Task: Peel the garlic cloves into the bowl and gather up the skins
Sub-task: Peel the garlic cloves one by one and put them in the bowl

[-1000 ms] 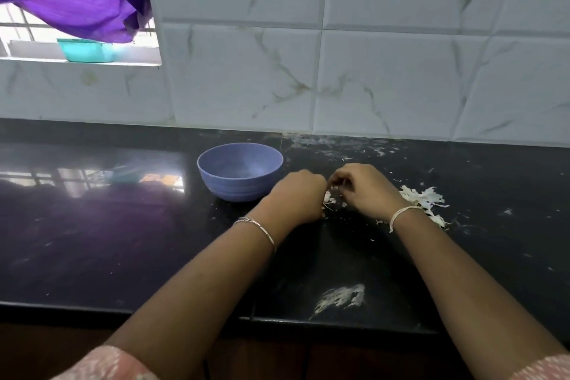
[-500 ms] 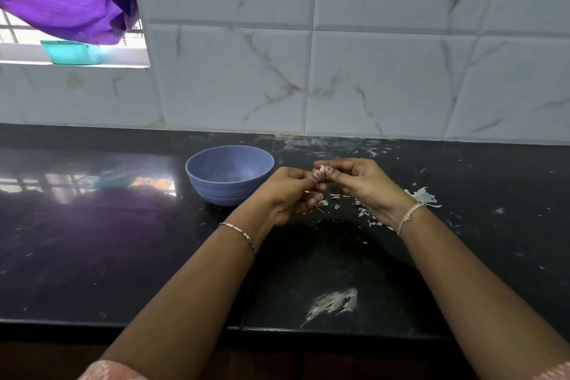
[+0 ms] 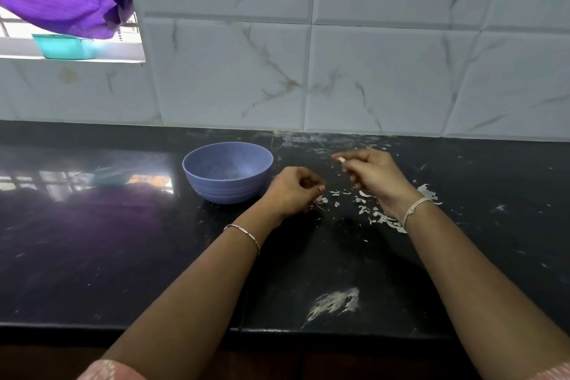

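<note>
my right hand [image 3: 374, 174] has its fingers curled, and the thumb and fingertips pinch a small garlic clove [image 3: 340, 160]; the clove shows at the left end of this hand, on the side that faces the bowl [image 3: 226, 191]; it is too small for me to tell how its long axis lies, or if all the skin is off.

my left hand [image 3: 291, 191] is also curled, low over the table [image 3: 123, 256], and it seems to pinch a scrap of skin [image 3: 319, 200] at the fingertips.

the relation that matters: the bowl stands to the left of both hands, near the wall side; the left hand is just beside its wall, and the right hand with the clove is farther, so the left hand lies between clove and bowl; i judge the clove must travel leftward, passing over or behind the left hand, to drop inside the rim; the other way is to give it to the left hand, which is nearer.

the loose skins [image 3: 377, 216] lie scattered on the table under and to the right of the right wrist, well apart from the bowl; so the gathering is more a job for the right hand, i think, and it is not yet done; inside the bowl i cannot make out any cloves.
</note>
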